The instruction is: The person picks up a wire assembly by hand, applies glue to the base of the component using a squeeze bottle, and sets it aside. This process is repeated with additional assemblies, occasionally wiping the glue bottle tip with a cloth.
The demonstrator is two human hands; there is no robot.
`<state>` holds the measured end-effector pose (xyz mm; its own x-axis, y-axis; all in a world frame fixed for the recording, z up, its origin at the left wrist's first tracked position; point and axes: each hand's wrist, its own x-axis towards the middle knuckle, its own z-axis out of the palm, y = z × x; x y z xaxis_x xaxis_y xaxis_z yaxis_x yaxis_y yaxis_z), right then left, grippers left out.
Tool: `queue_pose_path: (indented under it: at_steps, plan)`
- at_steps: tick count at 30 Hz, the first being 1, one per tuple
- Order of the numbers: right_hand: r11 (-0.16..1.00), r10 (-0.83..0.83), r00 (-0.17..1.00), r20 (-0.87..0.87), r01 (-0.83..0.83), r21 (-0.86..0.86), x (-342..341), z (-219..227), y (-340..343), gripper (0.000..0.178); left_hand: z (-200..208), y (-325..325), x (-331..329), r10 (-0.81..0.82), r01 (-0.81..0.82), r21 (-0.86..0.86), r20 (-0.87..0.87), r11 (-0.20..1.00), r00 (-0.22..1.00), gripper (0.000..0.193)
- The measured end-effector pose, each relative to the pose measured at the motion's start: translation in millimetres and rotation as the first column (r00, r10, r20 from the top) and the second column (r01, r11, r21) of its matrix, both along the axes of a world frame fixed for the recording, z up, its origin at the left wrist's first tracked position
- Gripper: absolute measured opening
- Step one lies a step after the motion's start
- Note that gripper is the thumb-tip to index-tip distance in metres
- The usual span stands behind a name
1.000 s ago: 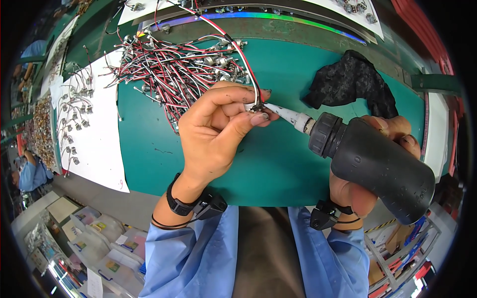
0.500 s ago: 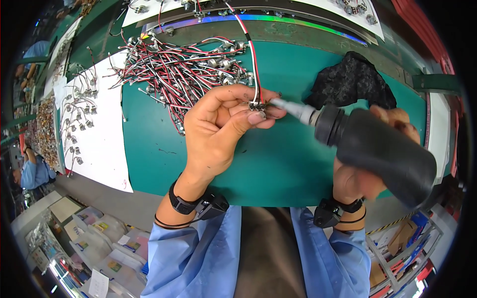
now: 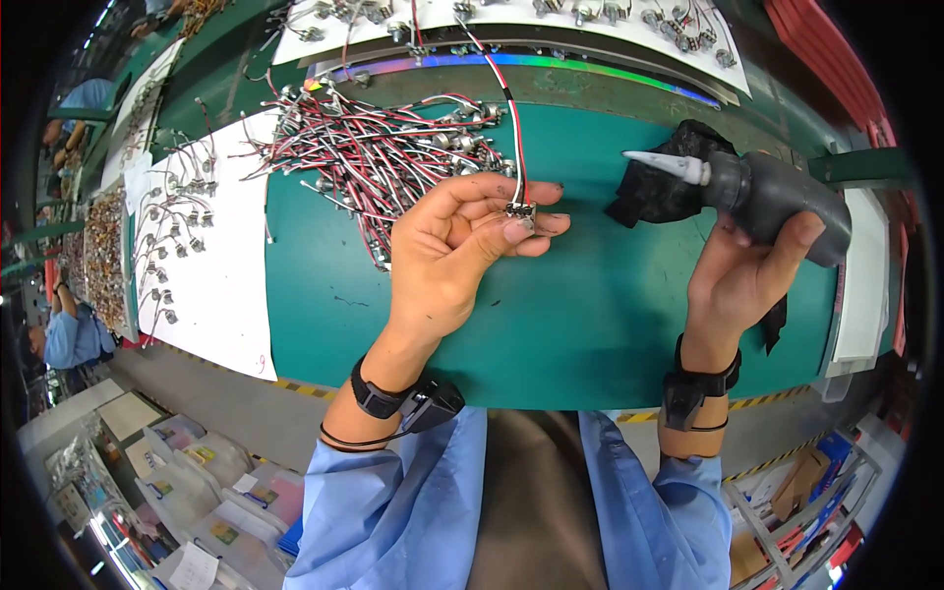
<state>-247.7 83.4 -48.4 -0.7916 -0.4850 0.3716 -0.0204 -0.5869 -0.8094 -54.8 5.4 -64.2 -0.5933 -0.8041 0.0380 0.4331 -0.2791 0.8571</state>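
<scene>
Between thumb and fingers, my left hand (image 3: 442, 261) pinches a small potentiometer-like part (image 3: 521, 210). Red and white wires (image 3: 516, 128) rise from it toward the far edge. My right hand (image 3: 739, 280) grips a black squeeze bottle (image 3: 795, 205), its pale tapered nozzle (image 3: 664, 162) pointing left, well apart from the part. Behind the nozzle lies a crumpled black cloth (image 3: 641, 197), partly hidden by the bottle. A heap of similar wired parts (image 3: 379, 157) is just beyond my left hand.
The green work mat (image 3: 551, 334) covers the bench. On the left, a white sheet (image 3: 221, 315) carries several wired parts in rows. More parts stand on a raised white-covered shelf (image 3: 629, 44) at the back. Plastic bins (image 3: 211, 462) sit lower left, and another person (image 3: 74, 329) is far left.
The bottle in my right hand has moved right and away from the small part, its nozzle now over the black cloth. My left hand keeps its pinch. The whole view has shifted slightly.
</scene>
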Motion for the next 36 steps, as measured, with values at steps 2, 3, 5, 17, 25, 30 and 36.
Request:
queue_pose_path:
  at_steps: [2, 3, 5, 17, 25, 30, 36]
  plan:
    - [0.988, 0.139, 0.973, 0.187, -0.124, -0.09, -13.1, -0.1, -0.1, 0.037, 2.8, -0.6, 4.1, 0.007, -0.008, 0.007, 0.018, 1.0, 1.0, 0.02]
    - [0.971, 0.222, 0.935, 0.276, -0.186, -0.149, -20.9, -1.0, 0.0, 0.033, 5.1, 0.0, 5.0, 0.025, -0.024, -0.016, 0.023, 1.0, 0.999, 0.02]
    - [0.923, 0.373, 0.84, 0.395, -0.294, -0.248, -43.1, -12.0, 0.0, 0.03, 6.5, -0.1, 8.5, 0.016, -0.016, 0.001, 0.019, 1.0, 1.0, 0.019]
    - [0.85, 0.503, 0.608, 0.615, -0.476, -0.225, 15.4, 5.7, -16.0, 0.032, 28.9, 5.7, 66.6, 0.23, -0.212, -0.248, 0.044, 0.945, 0.972, 0.017]
    - [0.85, 0.479, 0.609, 0.632, -0.5, -0.164, 28.3, -14.9, -25.9, 0.033, 20.1, 9.5, 62.8, 0.284, -0.263, -0.227, 0.062, 0.938, 0.957, 0.017]
    - [0.838, 0.495, 0.604, 0.625, -0.523, -0.158, 13.2, -34.4, -18.5, 0.032, 15.5, 10.9, 81.9, 0.448, -0.356, -0.399, 0.167, 0.845, 0.878, 0.015]
    - [0.863, 0.442, 0.652, 0.616, -0.496, -0.095, 15.3, -29.1, -16.1, 0.03, 29.1, -19.7, 162.0, 0.918, -0.29, -0.898, 0.234, 0.33, 0.32, 0.013]
